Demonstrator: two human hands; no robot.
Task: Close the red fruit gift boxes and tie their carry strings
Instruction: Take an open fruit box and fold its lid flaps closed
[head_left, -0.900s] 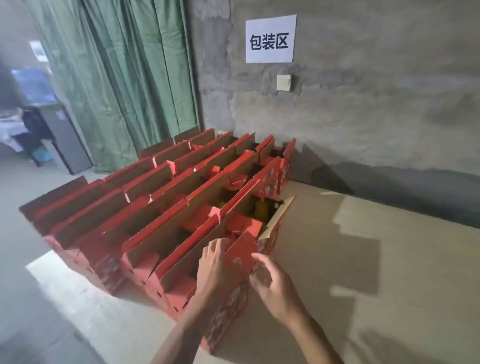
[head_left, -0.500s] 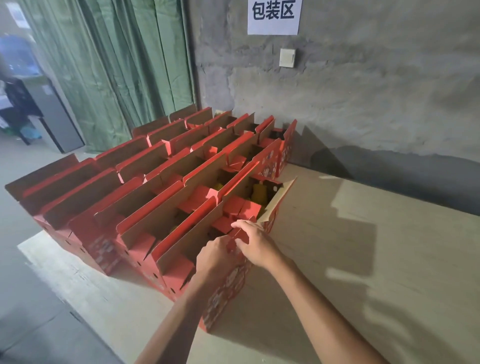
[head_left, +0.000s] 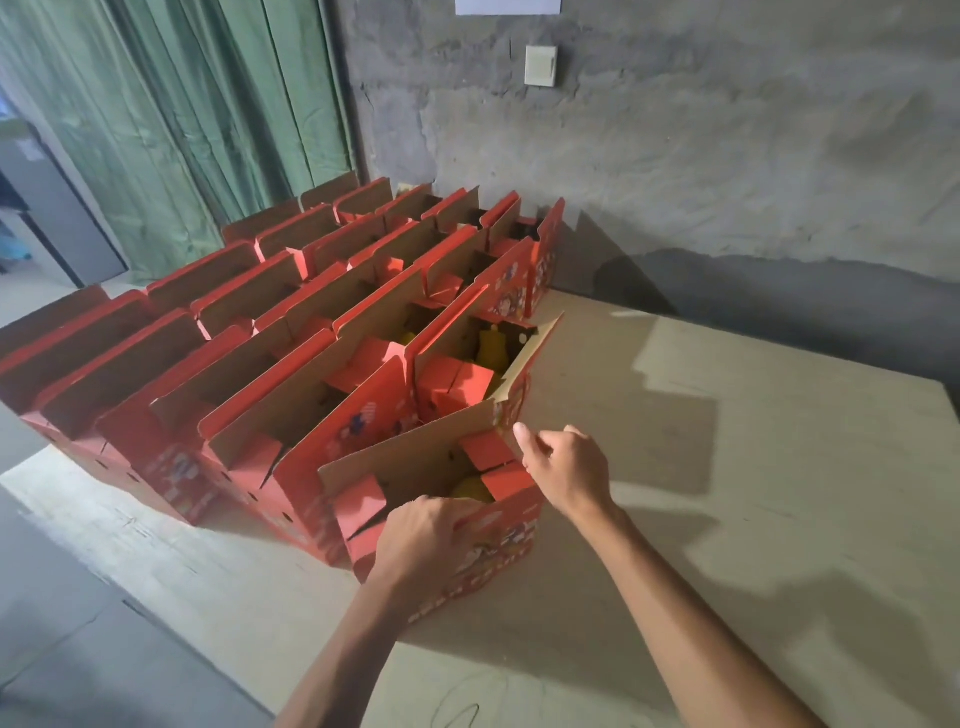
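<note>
- Nearest box (head_left: 488, 535) at front of bench (head_left: 727, 493), flaps up, yellow fruit (head_left: 470, 488) visible inside.
- L hand (head_left: 423, 535) grips its near top edge, fingers curled over.
- R hand (head_left: 563, 467) by rt flap, fingers loosely bent, holding nothing.
- Other boxes (head_left: 249, 332) in rows behind, all unclosed.

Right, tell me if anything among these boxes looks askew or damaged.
One thing: the nearest red box, gripped at its rim by the left hand, sits turned at an angle to the tidy rows of open boxes behind it. Its flaps are open, yellow fruit showing. The right hand is at its far corner. No visible damage or spills.
</note>
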